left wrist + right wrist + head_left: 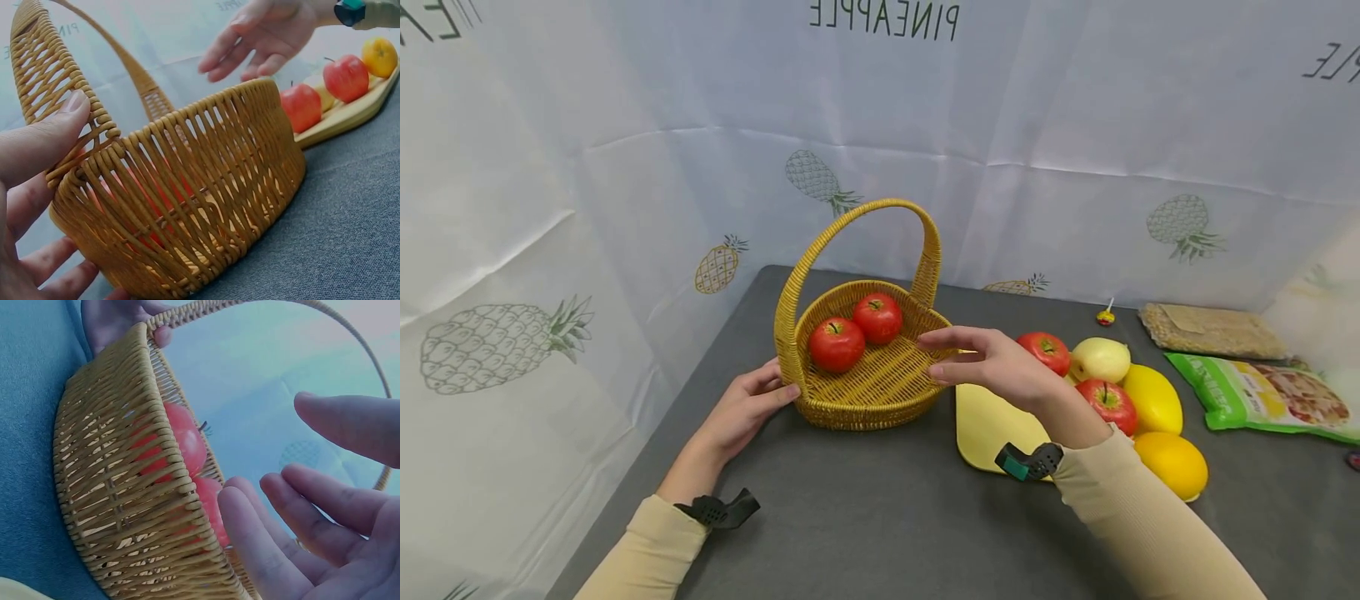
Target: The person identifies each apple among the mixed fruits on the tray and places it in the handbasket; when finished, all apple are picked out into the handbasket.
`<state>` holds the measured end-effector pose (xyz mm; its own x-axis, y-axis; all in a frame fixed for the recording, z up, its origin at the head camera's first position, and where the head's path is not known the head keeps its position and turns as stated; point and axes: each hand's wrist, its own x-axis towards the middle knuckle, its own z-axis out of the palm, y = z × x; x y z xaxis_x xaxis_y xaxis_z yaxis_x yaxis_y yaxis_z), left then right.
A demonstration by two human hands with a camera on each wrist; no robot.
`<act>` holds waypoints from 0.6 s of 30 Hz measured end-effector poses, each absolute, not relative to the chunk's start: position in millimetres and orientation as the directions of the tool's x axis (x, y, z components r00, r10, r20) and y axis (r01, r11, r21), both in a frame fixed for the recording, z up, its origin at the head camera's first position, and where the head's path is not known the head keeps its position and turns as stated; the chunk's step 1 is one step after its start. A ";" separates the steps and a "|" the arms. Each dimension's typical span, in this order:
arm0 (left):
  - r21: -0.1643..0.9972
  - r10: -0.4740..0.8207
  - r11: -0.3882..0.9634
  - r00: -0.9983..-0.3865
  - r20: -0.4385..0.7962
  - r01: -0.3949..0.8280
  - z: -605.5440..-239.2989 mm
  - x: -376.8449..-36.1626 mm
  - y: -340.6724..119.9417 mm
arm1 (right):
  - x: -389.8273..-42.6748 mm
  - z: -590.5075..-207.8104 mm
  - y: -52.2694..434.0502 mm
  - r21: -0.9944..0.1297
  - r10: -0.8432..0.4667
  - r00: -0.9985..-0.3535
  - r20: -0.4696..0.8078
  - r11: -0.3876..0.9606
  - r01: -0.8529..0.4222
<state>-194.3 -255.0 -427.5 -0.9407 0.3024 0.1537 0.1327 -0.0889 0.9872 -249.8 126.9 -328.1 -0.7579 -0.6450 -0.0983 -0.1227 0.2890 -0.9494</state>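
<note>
In the head view a yellow woven basket [865,417] with a tall arched handle stands on the dark table. Two red apples, one nearer [837,345] and one farther [877,317], lie in its left and back part. My left hand [747,412] grips the basket's left side; the left wrist view shows the thumb [47,134] on the handle's base and the fingers along the outer wall. Over the basket's right rim hovers my right hand [992,367], its fingers apart and holding nothing. The right wrist view shows it beside the apples [187,440], with no contact visible.
A pale yellow tray [996,429] sits right of the basket, partly under my right forearm. Around it are red apples [1107,405], a pale pear-like fruit [1101,360] and yellow fruits [1172,463]. Farther right lie a lollipop [1106,317], a grain packet [1213,332] and a green bag [1266,396].
</note>
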 end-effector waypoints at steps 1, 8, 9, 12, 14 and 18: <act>0.987 0.303 -0.090 -0.941 0.152 0.131 -427.5 -193.9 -255.2 | -248.6 -329.3 129.0 -0.954 -0.640 -0.763 -0.093 0.276 -0.116; 0.985 0.302 -0.099 -0.939 0.164 0.140 -427.6 -194.0 -254.0 | -239.4 -336.5 148.1 -0.972 -0.603 -0.795 -0.058 0.216 -0.094; 0.985 0.304 -0.098 -0.938 0.164 0.140 -427.7 -194.1 -253.7 | -238.5 -337.5 151.8 -0.974 -0.595 -0.802 -0.050 0.208 -0.094; 0.984 0.312 -0.103 -0.935 0.170 0.144 -427.9 -194.2 -252.7 | -236.3 -339.4 162.9 -0.974 -0.551 -0.834 -0.033 0.207 -0.098; 0.984 0.315 -0.105 -0.934 0.170 0.143 -428.1 -194.2 -252.8 | -235.4 -340.9 170.2 -0.971 -0.517 -0.856 -0.033 0.220 -0.096; 0.985 0.311 -0.098 -0.936 0.166 0.143 -428.4 -194.1 -254.1 | -233.4 -346.0 182.7 -0.968 -0.469 -0.882 -0.040 0.236 -0.081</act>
<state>-194.1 -254.1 -428.4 -0.9358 0.3106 0.1665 0.1427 -0.0979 0.9849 -233.4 182.7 -346.0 -0.8820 -0.4695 -0.0405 -0.0814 0.2363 -0.9683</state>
